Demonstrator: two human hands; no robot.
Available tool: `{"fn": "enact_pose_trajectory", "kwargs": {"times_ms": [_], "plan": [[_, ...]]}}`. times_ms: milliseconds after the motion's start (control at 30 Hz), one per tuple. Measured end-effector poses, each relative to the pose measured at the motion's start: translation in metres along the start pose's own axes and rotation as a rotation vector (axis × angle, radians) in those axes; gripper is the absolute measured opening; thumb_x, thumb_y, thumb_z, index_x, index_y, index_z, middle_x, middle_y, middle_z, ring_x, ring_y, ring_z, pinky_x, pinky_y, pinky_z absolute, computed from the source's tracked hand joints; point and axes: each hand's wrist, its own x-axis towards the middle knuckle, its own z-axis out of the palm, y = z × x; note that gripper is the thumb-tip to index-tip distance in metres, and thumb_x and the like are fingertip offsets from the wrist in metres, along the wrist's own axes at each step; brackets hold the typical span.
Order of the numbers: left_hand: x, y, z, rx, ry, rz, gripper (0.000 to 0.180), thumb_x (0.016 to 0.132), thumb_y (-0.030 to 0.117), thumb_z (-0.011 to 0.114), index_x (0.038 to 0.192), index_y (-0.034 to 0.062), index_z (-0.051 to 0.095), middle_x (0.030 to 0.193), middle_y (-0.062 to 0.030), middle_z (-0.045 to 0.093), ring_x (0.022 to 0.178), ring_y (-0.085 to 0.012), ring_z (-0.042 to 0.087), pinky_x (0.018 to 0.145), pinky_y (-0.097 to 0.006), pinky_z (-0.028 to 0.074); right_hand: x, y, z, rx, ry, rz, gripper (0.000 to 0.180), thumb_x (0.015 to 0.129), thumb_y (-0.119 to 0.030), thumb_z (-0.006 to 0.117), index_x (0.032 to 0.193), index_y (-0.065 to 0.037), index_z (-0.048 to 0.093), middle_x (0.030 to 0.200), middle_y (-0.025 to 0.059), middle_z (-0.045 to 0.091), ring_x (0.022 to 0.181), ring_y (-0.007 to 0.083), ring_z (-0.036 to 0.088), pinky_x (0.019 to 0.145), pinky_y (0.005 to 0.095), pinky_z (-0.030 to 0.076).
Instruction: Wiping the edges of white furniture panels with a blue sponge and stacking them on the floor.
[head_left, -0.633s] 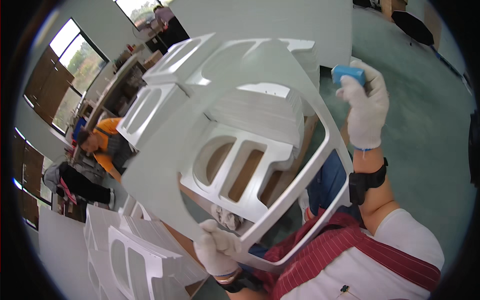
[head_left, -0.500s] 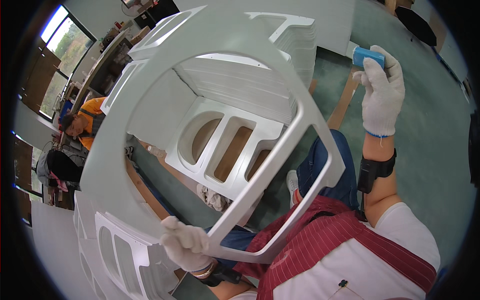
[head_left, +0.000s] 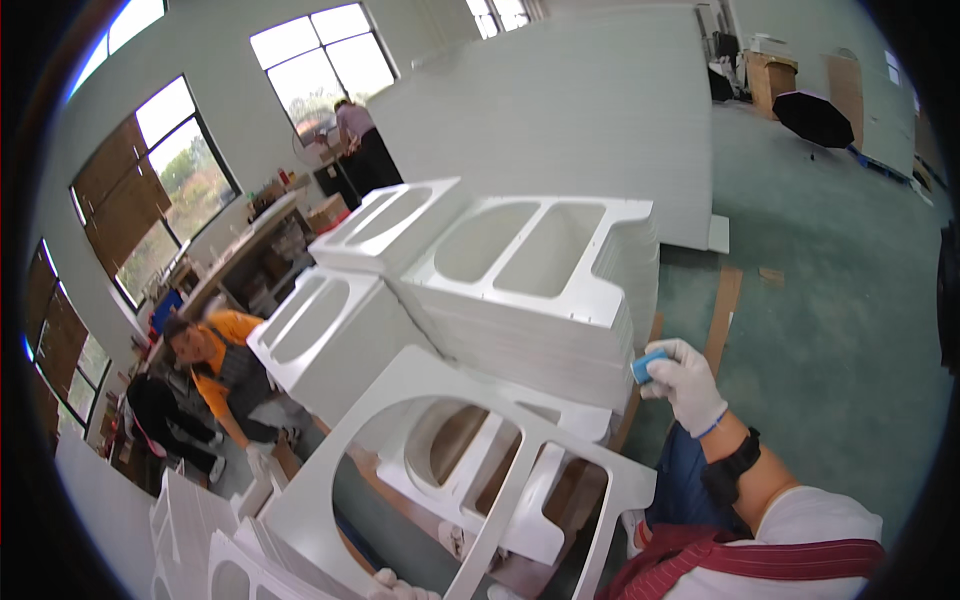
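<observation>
Right hand (head_left: 685,388), four o'clock, pinched the blue block (head_left: 648,366); left hand (head_left: 398,588), near six, gripped the white panel (head_left: 308,490): one slip could've scraped the stack (head_left: 530,345)!

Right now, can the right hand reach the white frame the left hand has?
Probably yes: the frame's upper right corner looks close to the right hand, with nothing showing between them. Its fingers are busy with a blue block, though.
</observation>
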Motion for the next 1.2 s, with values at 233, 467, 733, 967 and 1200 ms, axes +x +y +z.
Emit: {"fn": "enact_pose_trajectory", "kwargs": {"times_ms": [233,467,733,967,1200], "plan": [[0.016,-0.029,-0.073,-0.283,-0.136,-0.067,0.048,0.107,0.042,0.043,0.131,-0.0007,0.045,0.063,0.0040,0.029,0.047,-0.0081,0.031,0.052,-0.029,0.041,0.020,0.078,-0.010,0.417,-0.420,0.472,0.029,0.089,-0.013,0.068,0.116,-0.004,0.063,0.099,0.0074,0.069,0.089,0.0220,0.069,0.095,0.0474,0.054],[0.013,-0.035,-0.105,-0.252,0.078,-0.106,0.048,0.108,0.041,0.044,0.131,-0.0007,0.046,0.066,0.0045,0.028,0.052,-0.0073,0.035,0.056,-0.030,0.045,0.010,0.109,-0.017,0.505,-0.446,0.476,0.033,0.088,-0.011,0.069,0.117,0.003,0.061,0.101,0.0103,0.069,0.093,0.0229,0.067,0.085,0.0352,0.054],[0.033,-0.072,-0.112,0.097,0.570,-0.279,0.042,0.103,0.046,0.053,0.117,0.0065,0.057,0.070,0.0020,0.052,0.058,-0.0119,0.053,0.063,-0.031,0.049,-0.003,0.096,-0.035,0.355,-0.373,0.423,0.033,0.091,-0.010,0.067,0.121,0.001,0.059,0.107,0.0090,0.067,0.096,0.0213,0.067,0.088,0.0324,0.053],[0.043,-0.084,-0.115,0.209,0.639,-0.321,0.038,0.103,0.045,0.055,0.110,0.0077,0.058,0.069,0.0026,0.052,0.056,-0.0117,0.050,0.061,-0.031,0.047,0.000,0.120,-0.054,0.355,-0.271,0.445,0.032,0.091,-0.009,0.065,0.121,0.002,0.059,0.108,0.0090,0.067,0.097,0.0207,0.066,0.089,0.0326,0.053],[0.051,-0.086,-0.116,0.219,0.689,-0.339,0.041,0.102,0.047,0.057,0.108,0.0063,0.059,0.067,0.0030,0.050,0.056,-0.0112,0.048,0.063,-0.031,0.047,0.003,0.133,-0.052,0.372,-0.217,0.484,0.029,0.092,-0.007,0.062,0.120,0.001,0.062,0.102,0.0107,0.069,0.096,0.0219,0.068,0.090,0.0355,0.054]]}}
